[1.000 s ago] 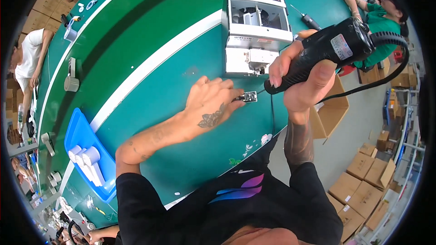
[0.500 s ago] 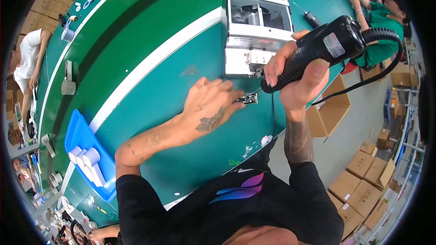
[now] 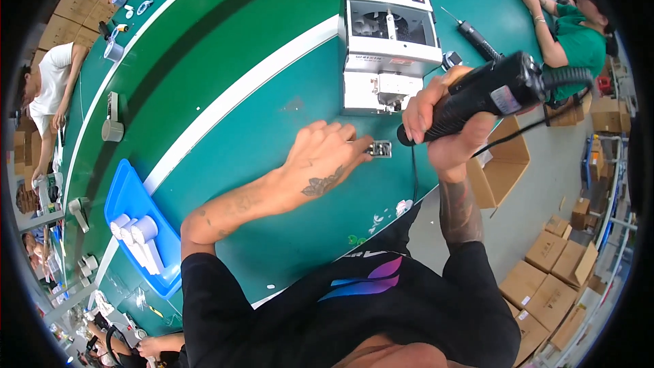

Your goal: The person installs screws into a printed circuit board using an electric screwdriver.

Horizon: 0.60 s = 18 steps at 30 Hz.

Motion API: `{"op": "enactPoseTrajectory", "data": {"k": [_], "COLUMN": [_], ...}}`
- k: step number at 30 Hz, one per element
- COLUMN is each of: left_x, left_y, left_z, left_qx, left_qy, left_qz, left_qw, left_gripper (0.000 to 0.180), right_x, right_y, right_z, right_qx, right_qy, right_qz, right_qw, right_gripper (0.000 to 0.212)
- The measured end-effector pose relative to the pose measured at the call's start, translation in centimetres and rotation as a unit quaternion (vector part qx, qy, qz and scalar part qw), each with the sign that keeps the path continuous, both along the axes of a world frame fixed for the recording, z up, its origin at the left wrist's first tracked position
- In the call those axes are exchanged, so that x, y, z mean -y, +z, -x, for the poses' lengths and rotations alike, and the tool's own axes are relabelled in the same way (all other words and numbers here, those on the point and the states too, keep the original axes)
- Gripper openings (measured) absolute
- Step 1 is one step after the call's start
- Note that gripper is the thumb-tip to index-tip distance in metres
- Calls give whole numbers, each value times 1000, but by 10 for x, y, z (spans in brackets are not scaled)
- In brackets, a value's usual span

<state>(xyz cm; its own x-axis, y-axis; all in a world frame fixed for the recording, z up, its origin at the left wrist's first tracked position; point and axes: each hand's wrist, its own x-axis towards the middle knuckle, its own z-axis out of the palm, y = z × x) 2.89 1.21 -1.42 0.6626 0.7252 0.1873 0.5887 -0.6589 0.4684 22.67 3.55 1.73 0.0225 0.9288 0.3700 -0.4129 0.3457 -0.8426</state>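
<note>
My left hand (image 3: pixel 327 161) rests over the green workbench with its fingers closed on a small rectangular metal part (image 3: pixel 381 149). The part has dark and silver pieces inside and juts out to the right of my fingertips. In my right hand (image 3: pixel 446 123) is a black electric screwdriver (image 3: pixel 487 92) with a thick corded end. It tilts down to the left, its nose just right of the metal part and apart from it. I cannot make out the bit. Right beyond both hands stands a silver screw-feeder machine (image 3: pixel 388 44) with a clear window.
Another dark screwdriver (image 3: pixel 480 41) lies right of the machine. A blue tray (image 3: pixel 163 285) with white scoop-shaped pieces sits at the left. An opened carton (image 3: pixel 507 163) stands beyond the bench's right edge. Co-workers sit around, one in a green shirt (image 3: pixel 579 44).
The rear of the screwdriver has swung down toward me, and its nose is slightly farther from the metal part. My left hand keeps its hold. The whole view has shifted a little.
</note>
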Motion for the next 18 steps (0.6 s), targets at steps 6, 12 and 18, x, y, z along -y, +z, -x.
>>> {"op": "enactPoseTrajectory", "data": {"k": [6, 12, 18], "left_x": [6, 2, 2], "left_y": [7, 4, 1], "left_z": [7, 9, 14], "left_qx": [-59, -20, -27], "left_qy": [5, -1, 8], "left_qz": [-17, 5, 14], "left_qw": [998, 1000, 1000], "left_gripper": [26, 25, 26], "right_x": [-8, -29, -18], "right_y": [56, 50, 42], "right_z": [14, 24, 29], "right_qx": [22, 163, 155], "right_qy": [-64, -90, -22], "right_qz": [-26, -137, -97], "right_qw": [997, 973, 983], "right_gripper": [93, 91, 85]}}
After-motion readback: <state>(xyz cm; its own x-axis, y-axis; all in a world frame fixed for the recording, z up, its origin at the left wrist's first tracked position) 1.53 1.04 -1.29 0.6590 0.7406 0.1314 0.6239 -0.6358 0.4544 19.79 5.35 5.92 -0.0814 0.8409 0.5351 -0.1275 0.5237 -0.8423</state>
